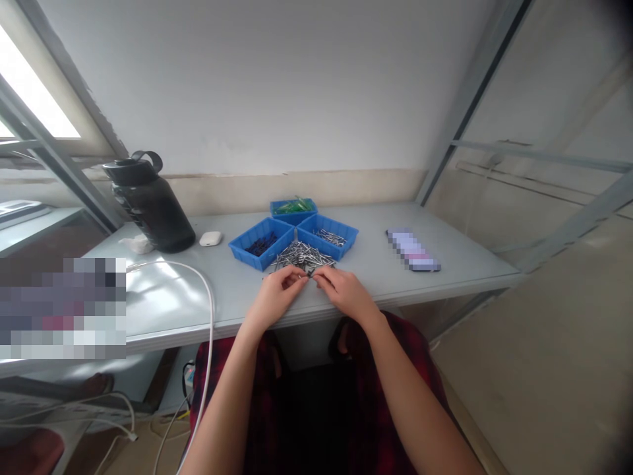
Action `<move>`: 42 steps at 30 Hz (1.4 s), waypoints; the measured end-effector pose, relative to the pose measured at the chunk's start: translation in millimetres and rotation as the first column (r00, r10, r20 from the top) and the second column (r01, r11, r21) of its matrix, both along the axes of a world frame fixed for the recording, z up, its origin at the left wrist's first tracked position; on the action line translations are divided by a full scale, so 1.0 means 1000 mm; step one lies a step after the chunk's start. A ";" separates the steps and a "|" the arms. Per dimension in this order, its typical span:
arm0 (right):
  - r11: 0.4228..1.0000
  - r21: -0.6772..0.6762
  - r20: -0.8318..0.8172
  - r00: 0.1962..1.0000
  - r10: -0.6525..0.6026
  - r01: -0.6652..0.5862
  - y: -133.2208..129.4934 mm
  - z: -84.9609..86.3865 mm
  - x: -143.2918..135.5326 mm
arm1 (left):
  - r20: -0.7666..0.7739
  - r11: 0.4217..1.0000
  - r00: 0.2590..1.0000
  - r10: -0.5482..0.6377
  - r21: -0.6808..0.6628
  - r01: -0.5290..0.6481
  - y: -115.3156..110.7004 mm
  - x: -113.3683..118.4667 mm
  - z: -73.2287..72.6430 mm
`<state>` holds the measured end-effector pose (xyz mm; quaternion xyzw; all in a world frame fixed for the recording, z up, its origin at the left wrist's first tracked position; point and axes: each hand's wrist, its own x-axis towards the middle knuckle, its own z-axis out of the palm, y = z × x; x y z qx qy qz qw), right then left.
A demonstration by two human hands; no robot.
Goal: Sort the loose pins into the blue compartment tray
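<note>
Forearms [230,389] at six o'clock; hands [284,289] [345,290] held nearly together, a dark piece [310,274] pinched at fingertips; pins [302,253] at twelve, likely light, slippery, best gripped mid-length.

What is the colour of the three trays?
The trays are blue, best seen in the head view.

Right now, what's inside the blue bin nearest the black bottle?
That blue bin holds a heap of slim dark pieces, too small to identify. Lower pieces and the bin floor under the heap are covered.
</note>
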<state>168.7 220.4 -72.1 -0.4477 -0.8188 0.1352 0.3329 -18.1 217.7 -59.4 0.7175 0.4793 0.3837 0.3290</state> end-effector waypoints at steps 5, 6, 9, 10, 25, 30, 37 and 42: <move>1.000 -0.003 -0.046 0.999 0.023 -0.024 -0.001 0.001 0.000 | -0.025 1.000 1.000 0.000 0.015 0.001 0.000 0.000 0.000; 1.000 -0.003 -0.050 0.998 0.027 -0.028 -0.001 0.001 0.000 | -0.034 1.000 0.999 -0.003 0.021 0.003 0.000 0.000 0.001; 1.000 -0.004 -0.052 0.998 0.023 -0.023 -0.002 0.002 0.000 | -0.048 0.999 0.999 -0.015 0.028 0.016 -0.001 0.000 0.001; 1.000 -0.002 -0.050 0.999 0.016 -0.016 -0.002 0.002 0.000 | -0.046 0.999 0.999 -0.016 0.029 0.017 -0.001 0.000 0.002; 1.000 -0.007 -0.018 1.000 -0.001 0.001 -0.001 0.002 0.000 | 0.013 1.000 1.000 -0.002 0.005 0.001 -0.001 0.000 0.001; 1.000 0.019 0.003 1.000 0.007 -0.007 -0.002 0.002 -0.001 | -0.002 1.000 1.000 0.010 0.021 -0.010 0.000 0.000 0.001; 1.000 0.025 -0.005 1.000 0.001 -0.001 -0.001 0.001 0.000 | -0.020 0.999 0.999 0.037 0.024 -0.037 -0.001 0.000 0.003; 1.000 0.006 -0.036 0.999 0.006 -0.006 -0.002 0.001 0.000 | -0.042 0.999 0.999 -0.007 0.040 0.009 -0.002 0.000 0.004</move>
